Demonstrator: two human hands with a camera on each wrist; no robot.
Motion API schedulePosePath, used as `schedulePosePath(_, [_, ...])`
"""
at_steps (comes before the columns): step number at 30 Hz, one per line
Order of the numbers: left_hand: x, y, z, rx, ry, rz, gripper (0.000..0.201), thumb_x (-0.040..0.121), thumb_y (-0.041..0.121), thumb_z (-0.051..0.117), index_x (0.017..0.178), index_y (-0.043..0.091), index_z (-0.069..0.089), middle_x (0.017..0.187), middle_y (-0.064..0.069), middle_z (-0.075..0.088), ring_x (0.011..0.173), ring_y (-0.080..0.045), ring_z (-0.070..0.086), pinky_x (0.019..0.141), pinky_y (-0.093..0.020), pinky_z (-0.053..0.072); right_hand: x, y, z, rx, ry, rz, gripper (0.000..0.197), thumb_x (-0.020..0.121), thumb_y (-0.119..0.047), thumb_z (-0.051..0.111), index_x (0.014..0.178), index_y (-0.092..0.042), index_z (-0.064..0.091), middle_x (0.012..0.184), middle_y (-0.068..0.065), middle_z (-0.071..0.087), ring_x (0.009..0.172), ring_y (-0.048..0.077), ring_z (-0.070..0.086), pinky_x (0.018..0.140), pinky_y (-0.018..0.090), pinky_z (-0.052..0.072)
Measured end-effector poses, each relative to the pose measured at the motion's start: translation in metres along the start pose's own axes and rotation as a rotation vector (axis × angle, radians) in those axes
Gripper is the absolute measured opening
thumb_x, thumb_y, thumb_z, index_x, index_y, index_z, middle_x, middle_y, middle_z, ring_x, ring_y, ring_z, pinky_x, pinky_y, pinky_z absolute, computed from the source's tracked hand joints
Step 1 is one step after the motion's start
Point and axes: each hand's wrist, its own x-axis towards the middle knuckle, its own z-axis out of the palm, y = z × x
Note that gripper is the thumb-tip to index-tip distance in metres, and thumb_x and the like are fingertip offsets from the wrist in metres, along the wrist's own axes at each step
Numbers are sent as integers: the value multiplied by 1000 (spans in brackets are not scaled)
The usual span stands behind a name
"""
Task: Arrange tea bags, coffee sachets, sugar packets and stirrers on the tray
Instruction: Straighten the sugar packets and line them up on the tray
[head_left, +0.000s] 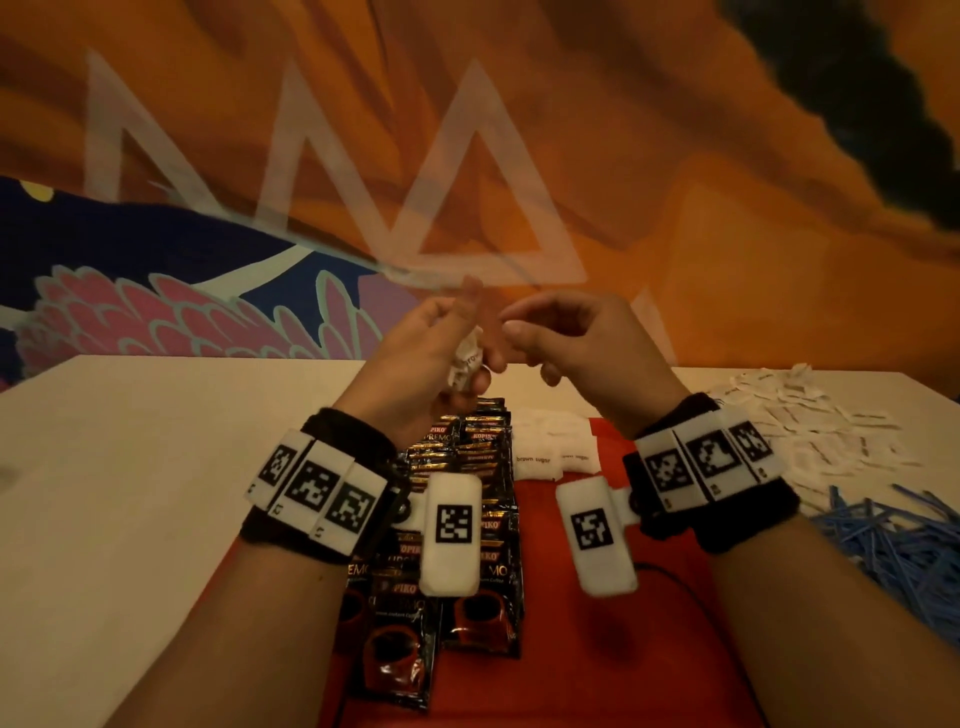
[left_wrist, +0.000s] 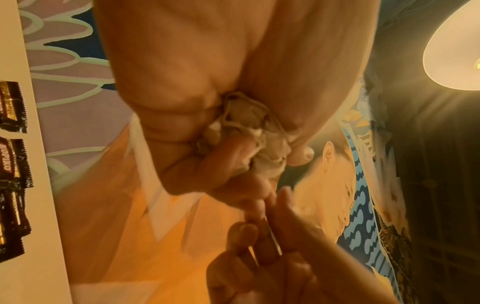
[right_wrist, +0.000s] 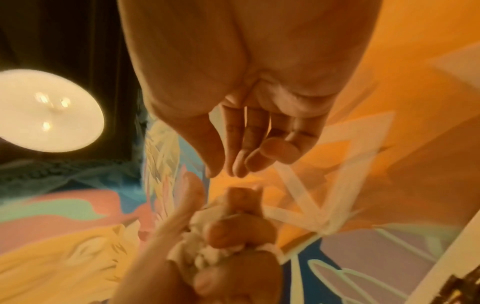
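My left hand (head_left: 465, 338) is raised above the red tray (head_left: 571, 660) and grips a crumpled bunch of white sugar packets (head_left: 464, 368); the left wrist view shows the sugar packets (left_wrist: 249, 123) squeezed between palm and curled fingers. My right hand (head_left: 511, 325) hovers just right of it, thumb and fingertips close together, touching the left fingers; in the right wrist view the right hand (right_wrist: 226, 170) holds nothing I can see. Black Kopiko coffee sachets (head_left: 470, 460) lie in overlapping rows on the tray's left half. A few brown sugar packets (head_left: 540, 457) lie at its far middle.
A loose heap of white sugar packets (head_left: 810, 421) covers the pale table (head_left: 130, 467) at the right. Blue stirrers (head_left: 893, 545) are piled nearer, by my right forearm. A painted mural wall stands right behind the table's far edge.
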Motion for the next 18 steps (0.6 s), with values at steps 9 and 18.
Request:
schedulePosePath(9, [-6, -1, 3, -45, -253, -95, 71, 83, 60, 42, 125, 4, 49, 71, -13, 66, 48, -14, 54, 35, -16, 37, -9, 4, 4, 124, -139, 42, 14, 87, -2, 69, 98, 7, 66, 69, -6, 69, 51, 11, 56, 53, 23, 45])
schedulePosePath(18, [-6, -1, 0, 114, -156, 21, 47, 76, 51, 57, 105, 15, 67, 80, 4, 72, 54, -10, 51, 52, -24, 37, -11, -1, -7, -6, 187, -19, 7, 91, -13, 68, 85, -15, 65, 79, 7, 74, 66, 13, 67, 56, 29, 50])
